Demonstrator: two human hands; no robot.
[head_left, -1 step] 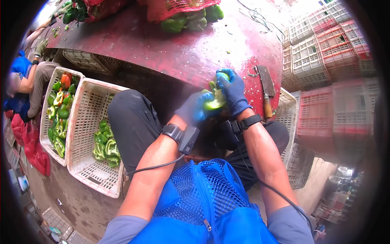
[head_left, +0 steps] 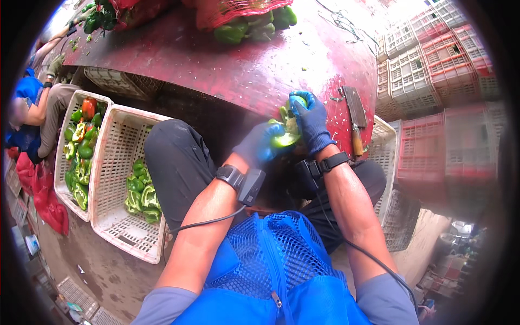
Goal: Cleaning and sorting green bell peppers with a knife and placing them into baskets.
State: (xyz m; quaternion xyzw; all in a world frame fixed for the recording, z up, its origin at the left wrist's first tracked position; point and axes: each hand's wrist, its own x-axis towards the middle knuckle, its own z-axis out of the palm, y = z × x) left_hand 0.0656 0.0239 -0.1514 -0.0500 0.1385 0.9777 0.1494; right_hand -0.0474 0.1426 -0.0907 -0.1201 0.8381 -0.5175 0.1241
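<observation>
Both my hands wear blue gloves and meet at the near edge of a worn red table (head_left: 233,65). My left hand (head_left: 260,146) cups a green bell pepper (head_left: 286,138) from below. My right hand (head_left: 310,122) grips the same pepper from above, its fingers curled over the top. The pepper looks cut open, showing a pale inside. Black bands with cables sit on both my wrists. A cleaver with a wooden handle (head_left: 355,116) lies on the table just right of my right hand.
A white basket (head_left: 116,227) with green pepper pieces stands by my left knee. Beside it is a second basket (head_left: 60,184) of green and red peppers. Another person (head_left: 32,108) sits at far left. Red mesh sacks of peppers (head_left: 238,13) lie on the table; crates (head_left: 433,54) are stacked on the right.
</observation>
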